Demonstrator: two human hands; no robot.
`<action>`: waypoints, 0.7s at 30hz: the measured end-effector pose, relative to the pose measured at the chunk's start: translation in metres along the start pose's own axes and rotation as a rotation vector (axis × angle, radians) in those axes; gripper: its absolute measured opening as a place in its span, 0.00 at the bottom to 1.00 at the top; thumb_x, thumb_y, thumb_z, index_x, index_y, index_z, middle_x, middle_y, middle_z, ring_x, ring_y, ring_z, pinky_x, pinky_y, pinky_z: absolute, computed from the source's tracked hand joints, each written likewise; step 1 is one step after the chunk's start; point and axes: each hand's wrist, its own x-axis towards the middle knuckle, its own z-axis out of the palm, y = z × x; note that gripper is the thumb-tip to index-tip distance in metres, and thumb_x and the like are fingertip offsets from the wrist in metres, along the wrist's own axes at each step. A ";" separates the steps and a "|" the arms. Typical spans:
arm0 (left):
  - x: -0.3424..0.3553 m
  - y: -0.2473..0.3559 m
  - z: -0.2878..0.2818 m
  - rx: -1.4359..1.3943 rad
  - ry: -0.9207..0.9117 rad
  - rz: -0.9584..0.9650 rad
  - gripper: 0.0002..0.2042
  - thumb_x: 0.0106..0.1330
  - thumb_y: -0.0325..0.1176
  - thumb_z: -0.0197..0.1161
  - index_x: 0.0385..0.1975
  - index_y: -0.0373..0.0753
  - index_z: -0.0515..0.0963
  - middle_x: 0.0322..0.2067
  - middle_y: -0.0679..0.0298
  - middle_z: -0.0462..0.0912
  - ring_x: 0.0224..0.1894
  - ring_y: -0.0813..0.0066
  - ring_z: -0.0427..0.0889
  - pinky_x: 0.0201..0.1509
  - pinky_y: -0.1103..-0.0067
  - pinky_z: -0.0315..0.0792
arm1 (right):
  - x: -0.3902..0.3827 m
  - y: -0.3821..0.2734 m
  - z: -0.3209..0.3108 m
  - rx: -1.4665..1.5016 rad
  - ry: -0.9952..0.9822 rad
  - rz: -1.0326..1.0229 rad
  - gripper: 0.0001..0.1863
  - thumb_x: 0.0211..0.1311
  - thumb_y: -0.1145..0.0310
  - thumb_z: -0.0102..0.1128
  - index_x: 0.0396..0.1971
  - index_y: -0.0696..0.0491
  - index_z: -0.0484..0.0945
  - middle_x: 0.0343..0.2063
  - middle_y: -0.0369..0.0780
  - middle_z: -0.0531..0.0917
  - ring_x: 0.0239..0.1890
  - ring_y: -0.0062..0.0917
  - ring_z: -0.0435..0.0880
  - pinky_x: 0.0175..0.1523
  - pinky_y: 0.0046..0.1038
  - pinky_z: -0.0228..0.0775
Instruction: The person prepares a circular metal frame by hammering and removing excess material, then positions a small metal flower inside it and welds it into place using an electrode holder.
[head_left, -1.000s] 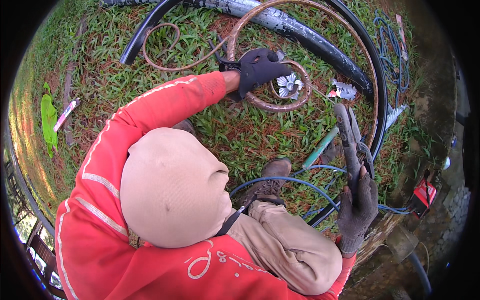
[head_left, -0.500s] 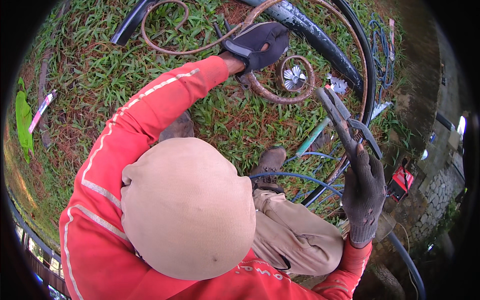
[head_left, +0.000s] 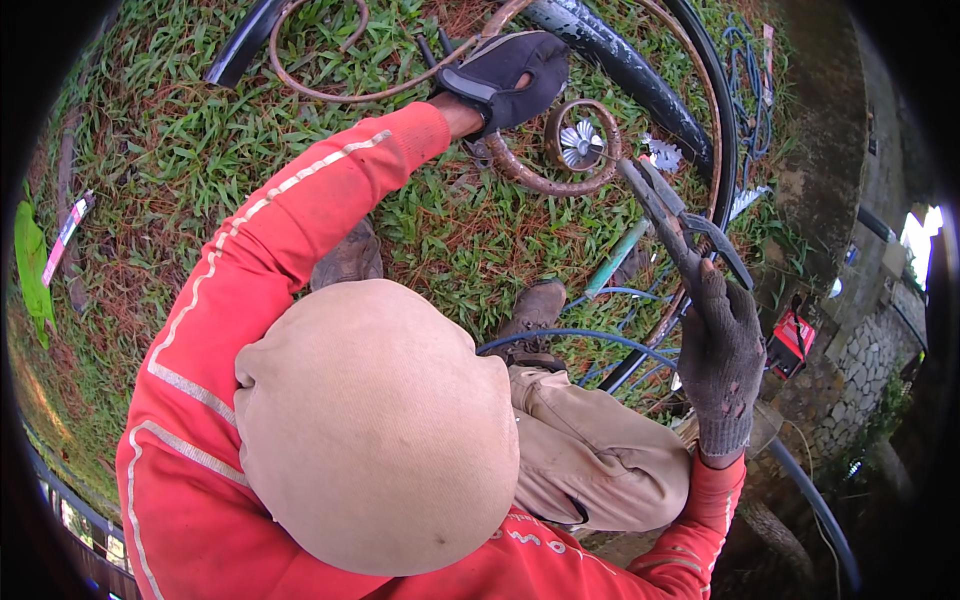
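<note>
My left hand, in a black glove, is closed around a rusty scrolled metal bar. The bar's curl comes out below the glove, and a silvery metal flower sits inside that curl. My right hand, in a worn grey knitted glove, grips a welding electrode holder. From the holder's jaws a thin electrode points left, its end at or close to the flower; I cannot tell whether they touch. The left fingertips are hidden beneath the glove.
A large black-and-grey tube lies beyond the curl on the grass. Blue cable loops between my foot and the right hand, beside a green tube. A red box-shaped machine stands right of a stony strip.
The scene has shifted slightly left in the picture, with the holder and curl moving together. Both hands keep their grips, and the electrode's end stays near the flower.
</note>
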 end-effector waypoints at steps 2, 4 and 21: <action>0.000 -0.001 -0.001 -0.002 -0.020 0.012 0.16 0.78 0.42 0.62 0.48 0.35 0.86 0.38 0.51 0.90 0.39 0.57 0.89 0.46 0.63 0.80 | 0.000 0.001 0.002 -0.007 -0.010 0.004 0.35 0.64 0.79 0.66 0.72 0.45 0.80 0.51 0.48 0.87 0.49 0.45 0.90 0.51 0.42 0.83; 0.001 -0.002 0.000 -0.020 -0.007 0.026 0.16 0.78 0.42 0.62 0.48 0.35 0.86 0.38 0.51 0.90 0.39 0.57 0.89 0.46 0.64 0.80 | 0.000 0.002 0.004 -0.009 -0.009 -0.007 0.35 0.63 0.79 0.67 0.73 0.45 0.80 0.51 0.48 0.87 0.49 0.45 0.90 0.51 0.42 0.83; 0.001 -0.006 0.003 -0.030 -0.011 0.031 0.14 0.77 0.39 0.63 0.49 0.34 0.87 0.40 0.50 0.91 0.39 0.58 0.90 0.46 0.64 0.80 | 0.003 0.005 0.008 -0.056 -0.023 -0.042 0.36 0.63 0.79 0.65 0.74 0.45 0.78 0.48 0.49 0.85 0.48 0.48 0.87 0.50 0.45 0.82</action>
